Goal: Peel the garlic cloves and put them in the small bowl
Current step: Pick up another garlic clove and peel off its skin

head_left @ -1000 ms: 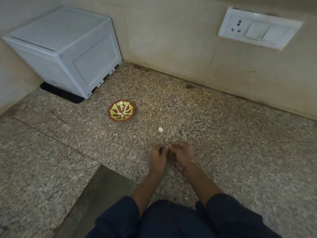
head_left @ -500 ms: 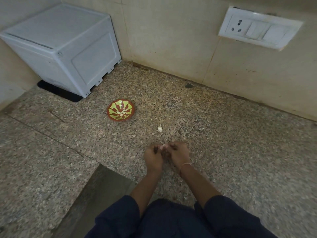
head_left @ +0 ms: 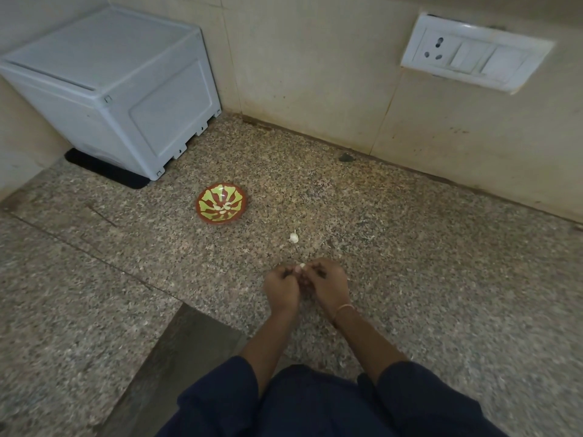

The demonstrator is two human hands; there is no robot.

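Observation:
My left hand (head_left: pixel 281 287) and my right hand (head_left: pixel 328 283) meet low over the granite counter, fingers curled, and pinch one small white garlic clove (head_left: pixel 302 266) between their fingertips. Most of that clove is hidden by my fingers. Another garlic clove (head_left: pixel 294 237) with its skin on lies on the counter just beyond my hands. The small red bowl with a yellow-green pattern (head_left: pixel 208 197) stands further back to the left, holding a few peeled cloves (head_left: pixel 222 209).
A white plastic box (head_left: pixel 126 89) stands in the back left corner on a black mat. A switch and socket plate (head_left: pixel 473 53) is fixed to the tiled wall at the back right. The counter edge steps down at the lower left (head_left: pixel 176 310).
Both hands have stayed together on the clove, with small finger movements. A white tip of the clove now shows between the fingertips. The view shifted slightly.

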